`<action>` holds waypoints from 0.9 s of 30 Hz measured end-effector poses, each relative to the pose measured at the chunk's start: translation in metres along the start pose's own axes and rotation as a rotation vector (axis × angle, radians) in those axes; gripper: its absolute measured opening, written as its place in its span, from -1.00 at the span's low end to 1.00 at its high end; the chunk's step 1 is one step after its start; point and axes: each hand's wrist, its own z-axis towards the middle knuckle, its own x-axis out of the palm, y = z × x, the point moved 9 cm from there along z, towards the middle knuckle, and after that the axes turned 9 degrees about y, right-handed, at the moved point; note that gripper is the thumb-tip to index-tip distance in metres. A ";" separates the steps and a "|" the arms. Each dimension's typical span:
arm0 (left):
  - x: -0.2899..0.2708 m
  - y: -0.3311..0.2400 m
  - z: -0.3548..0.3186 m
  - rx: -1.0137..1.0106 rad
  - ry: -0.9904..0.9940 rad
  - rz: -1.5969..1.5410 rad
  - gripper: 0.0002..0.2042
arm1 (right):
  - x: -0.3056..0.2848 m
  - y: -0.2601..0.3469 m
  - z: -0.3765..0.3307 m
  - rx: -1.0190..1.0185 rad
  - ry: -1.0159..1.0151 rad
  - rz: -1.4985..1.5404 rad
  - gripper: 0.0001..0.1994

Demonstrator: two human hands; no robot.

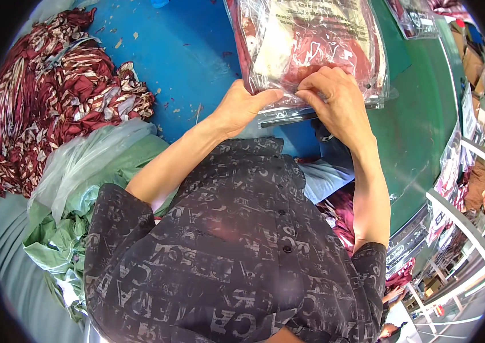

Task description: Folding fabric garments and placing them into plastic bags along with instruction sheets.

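Note:
A transparent plastic bag [317, 48] with folded dark red and cream cloth inside lies in front of me at the table's near edge. Its top face carries dark print. My left hand [246, 107] holds the bag's near left corner, thumb on top and the other fingers hidden beneath. With thumb and fingertips closed together, my right hand [336, 102] pinches the plastic along the near edge. Both hands are close to each other. Below them a strip of the plastic hangs by the table edge.
Crumpled dark red and cream striped cloth [62, 97] is heaped at the left. Nearer sits green and whitish plastic sheeting [76, 188]. Blue surface [168, 46] and green tabletop [420, 126] flank the bag. Another bagged item [414, 20] lies far right. White rails [465, 228] and other people's hands show at right.

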 end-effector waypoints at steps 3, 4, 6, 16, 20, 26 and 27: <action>-0.002 -0.001 -0.002 -0.015 0.008 0.092 -0.78 | 0.002 -0.004 0.004 0.055 0.026 0.066 -0.93; -0.002 -0.002 -0.002 -0.023 0.016 0.140 -0.79 | 0.002 -0.006 0.005 0.085 0.036 0.099 -0.92; -0.004 -0.002 -0.003 -0.038 0.020 0.186 -0.80 | 0.002 -0.008 0.007 0.116 0.051 0.136 -0.92; 0.002 0.002 -0.001 -0.001 0.131 0.105 -0.73 | 0.001 -0.015 0.010 0.123 0.096 0.231 -0.88; 0.001 -0.002 -0.001 0.012 0.139 0.196 -0.73 | 0.005 -0.018 0.010 0.176 0.124 0.254 -0.88; -0.001 0.003 -0.002 0.031 0.154 0.248 -0.82 | 0.011 -0.029 0.014 0.240 0.225 0.298 -0.88; -0.002 0.005 -0.002 0.007 0.160 0.251 -0.80 | 0.015 -0.032 0.016 0.268 0.262 0.297 -0.88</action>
